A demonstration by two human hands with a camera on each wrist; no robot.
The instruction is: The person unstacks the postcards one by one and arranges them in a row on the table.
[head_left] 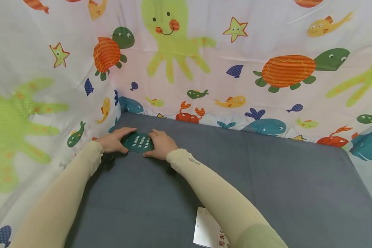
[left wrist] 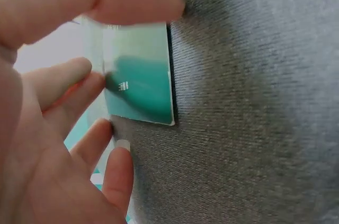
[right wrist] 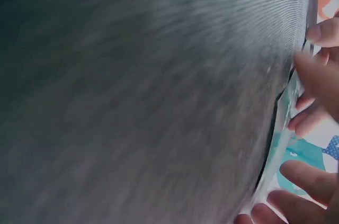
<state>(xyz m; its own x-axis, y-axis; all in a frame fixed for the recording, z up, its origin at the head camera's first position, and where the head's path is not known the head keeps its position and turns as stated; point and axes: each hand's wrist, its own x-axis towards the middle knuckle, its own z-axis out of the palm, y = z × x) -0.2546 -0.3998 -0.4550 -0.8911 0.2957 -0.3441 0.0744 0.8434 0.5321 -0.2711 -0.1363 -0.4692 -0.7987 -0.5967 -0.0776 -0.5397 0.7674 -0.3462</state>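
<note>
A pale cream sleeve at the lower left covers the left forearm and bunches in soft folds at the left hand. Its cream match, right of centre, carries small dark lettering beside the cuff at the right hand. Lower down, a light green sleeve overlaps it. Black pieces show under both wrists.

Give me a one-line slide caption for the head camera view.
Left hand and right hand flank a green card on a gray surface, a white printed item partly hidden behind the right sleeve.
</note>
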